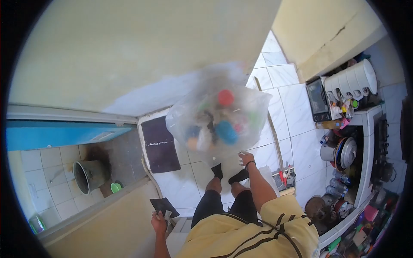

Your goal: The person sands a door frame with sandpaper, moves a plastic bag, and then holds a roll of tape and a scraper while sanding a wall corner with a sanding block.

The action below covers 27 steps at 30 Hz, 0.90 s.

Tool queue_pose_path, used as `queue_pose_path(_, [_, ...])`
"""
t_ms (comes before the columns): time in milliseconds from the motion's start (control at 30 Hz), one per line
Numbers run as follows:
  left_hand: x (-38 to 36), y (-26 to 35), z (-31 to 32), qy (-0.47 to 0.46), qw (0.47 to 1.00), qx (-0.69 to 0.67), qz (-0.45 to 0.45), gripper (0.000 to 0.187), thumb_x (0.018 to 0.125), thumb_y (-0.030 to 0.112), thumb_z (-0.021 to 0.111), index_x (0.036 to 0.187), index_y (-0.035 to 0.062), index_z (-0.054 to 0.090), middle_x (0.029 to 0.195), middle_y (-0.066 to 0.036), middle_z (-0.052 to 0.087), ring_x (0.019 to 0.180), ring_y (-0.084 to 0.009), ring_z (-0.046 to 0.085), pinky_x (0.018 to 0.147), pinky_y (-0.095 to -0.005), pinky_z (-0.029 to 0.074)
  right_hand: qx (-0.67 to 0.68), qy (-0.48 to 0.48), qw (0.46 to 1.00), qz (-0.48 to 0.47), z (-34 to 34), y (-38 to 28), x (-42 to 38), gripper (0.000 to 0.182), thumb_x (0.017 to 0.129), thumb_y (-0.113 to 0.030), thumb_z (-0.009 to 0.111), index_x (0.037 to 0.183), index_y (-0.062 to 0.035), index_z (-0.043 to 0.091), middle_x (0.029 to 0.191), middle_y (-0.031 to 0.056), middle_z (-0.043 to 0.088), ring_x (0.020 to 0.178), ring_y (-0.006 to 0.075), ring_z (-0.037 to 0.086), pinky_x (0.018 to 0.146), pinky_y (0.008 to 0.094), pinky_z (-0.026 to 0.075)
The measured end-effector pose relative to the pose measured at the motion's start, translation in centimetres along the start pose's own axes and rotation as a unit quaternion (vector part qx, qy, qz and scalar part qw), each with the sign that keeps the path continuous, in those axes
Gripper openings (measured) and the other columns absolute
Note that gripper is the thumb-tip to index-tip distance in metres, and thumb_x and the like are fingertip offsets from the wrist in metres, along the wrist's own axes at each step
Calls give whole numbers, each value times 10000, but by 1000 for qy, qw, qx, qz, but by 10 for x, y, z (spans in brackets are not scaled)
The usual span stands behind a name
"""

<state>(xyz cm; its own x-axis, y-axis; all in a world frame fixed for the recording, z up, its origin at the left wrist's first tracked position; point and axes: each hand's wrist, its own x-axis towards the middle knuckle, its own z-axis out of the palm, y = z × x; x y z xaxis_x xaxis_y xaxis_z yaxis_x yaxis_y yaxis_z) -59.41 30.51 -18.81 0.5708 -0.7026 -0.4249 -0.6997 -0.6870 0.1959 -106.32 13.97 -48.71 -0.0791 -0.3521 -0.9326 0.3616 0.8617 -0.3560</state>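
A bulging translucent plastic bag full of mixed items, among them a red round one and a blue one, fills the middle of the view above the tiled floor. What holds the bag up cannot be made out. My right hand, with a dark band at the wrist, is just below the bag's lower right edge, its fingers slightly apart and nothing visible in them. At the lower left, my left hand is closed on the edge of a dark flat sheet, beside a small whitish piece of material.
A purple mat lies by the doorway at left, beyond which stands a grey bucket. Shelves at right hold pots, bottles and a dish rack. A long stick and a tray of tools are right of the bag.
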Motion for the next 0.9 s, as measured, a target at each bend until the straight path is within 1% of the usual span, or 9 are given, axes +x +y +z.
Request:
queue_pose_path(100, [-3,36,-4,4,1000,1,31,463,958,303,564,1114,-131,609,1086,-337,644,1023,-487,626,899,-496,490,-118,17,992,-31,-24,18,-1,561,885,-174,695,1409,-101,508,1204,138,645,1002,349,641,804,516,546])
queue_pose_path(133, [0,43,-3,7,999,-2,46,461,958,303,565,1112,-129,610,1078,-336,646,1018,-490,625,894,-497,491,-123,36,991,-44,-36,38,15,499,882,-182,693,1355,-83,570,1056,142,696,906,298,680,785,477,561])
queue_pose_path(267, [4,82,3,31,991,-6,134,452,956,305,565,1102,-120,614,1055,-337,646,1008,-497,622,885,-502,489,-315,70,933,-157,-84,59,-16,398,870,-186,689,1247,-59,662,909,132,724,763,245,699,686,411,595])
queue_pose_path(367, [4,122,5,36,981,-23,191,460,956,313,564,1123,-113,611,1061,-342,641,1000,-502,618,880,-506,488,-428,92,877,-201,-127,52,-88,399,859,-205,697,1228,-53,677,930,127,731,729,222,704,603,366,602])
queue_pose_path(433, [1,154,7,33,974,-25,222,473,955,320,562,1145,-112,602,1075,-341,638,1006,-503,615,886,-507,486,-243,142,946,-160,-167,110,-62,416,853,-216,699,1224,-31,670,956,131,727,738,229,712,604,371,596])
queue_pose_path(567, [8,205,30,24,954,-32,298,497,956,337,560,1173,-108,586,1088,-332,638,1020,-500,607,906,-507,478,-35,172,983,-49,-225,148,-145,379,852,-185,662,1178,8,667,996,146,716,765,277,716,594,394,588])
queue_pose_path(633, [9,232,41,-4,940,-21,339,497,957,341,560,1165,-110,582,1079,-329,640,1016,-500,607,894,-510,481,-49,197,977,-60,-261,211,-134,386,856,-155,631,1205,9,628,1047,157,692,828,323,710,654,451,586])
queue_pose_path(767, [-31,306,46,-67,907,-77,408,411,967,307,545,1041,-96,580,969,-351,616,971,-535,589,780,-502,480,102,177,978,48,-283,265,-199,368,863,-137,563,1206,-3,539,1086,177,625,943,385,675,766,535,550])
queue_pose_path(900, [-55,348,62,-72,881,-62,463,387,969,294,542,986,-91,578,932,-358,605,960,-546,578,763,-510,470,207,226,947,92,-268,297,-253,229,906,-158,520,1058,-23,626,921,155,655,824,333,699,648,499,568])
